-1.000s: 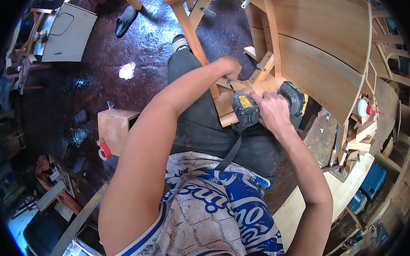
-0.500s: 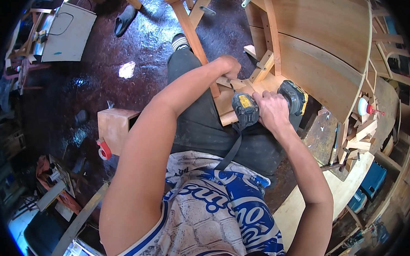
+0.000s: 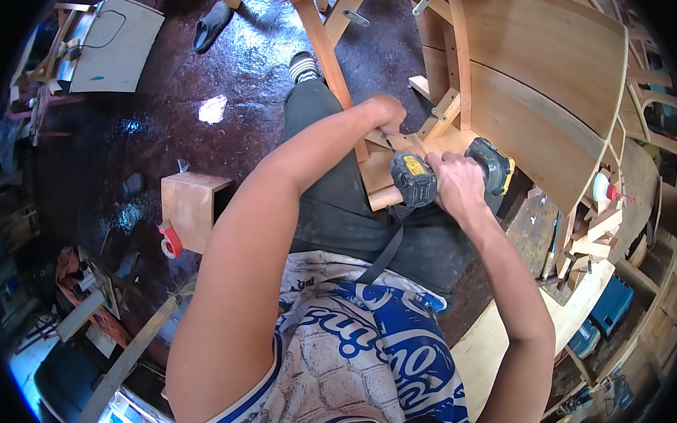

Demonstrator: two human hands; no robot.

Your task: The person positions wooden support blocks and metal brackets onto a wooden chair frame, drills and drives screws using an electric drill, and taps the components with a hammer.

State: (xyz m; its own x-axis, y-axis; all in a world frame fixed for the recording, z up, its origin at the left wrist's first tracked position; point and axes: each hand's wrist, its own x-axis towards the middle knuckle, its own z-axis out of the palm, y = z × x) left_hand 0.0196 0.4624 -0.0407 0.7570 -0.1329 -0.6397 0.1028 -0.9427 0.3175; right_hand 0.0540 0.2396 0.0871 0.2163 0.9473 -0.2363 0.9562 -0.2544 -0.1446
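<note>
My right hand (image 3: 459, 181) is wrapped round the handle of a black and yellow cordless drill (image 3: 414, 179). Its bit points up and left at a wooden joint of the chair-like frame (image 3: 332, 66) across my lap. At that joint is my left hand (image 3: 389, 115), its fingers curled and pressed down close to the bit tip. What those fingers pinch is hidden under the hand. A short wooden block (image 3: 441, 119) is fixed to the frame just right of my left hand.
Large wooden panels (image 3: 541, 76) rise at the right. Beyond them lie wood offcuts (image 3: 599, 229) and a white bottle with a red nozzle (image 3: 605, 187). A wooden box (image 3: 189, 207) with red tape (image 3: 170, 239) stands left; a dark slipper (image 3: 212, 27) lies on the floor.
The view has shifted slightly, so frame and hands appear a little further right. The drill remains in my right hand, bit at the joint, and my left hand keeps its place there.
</note>
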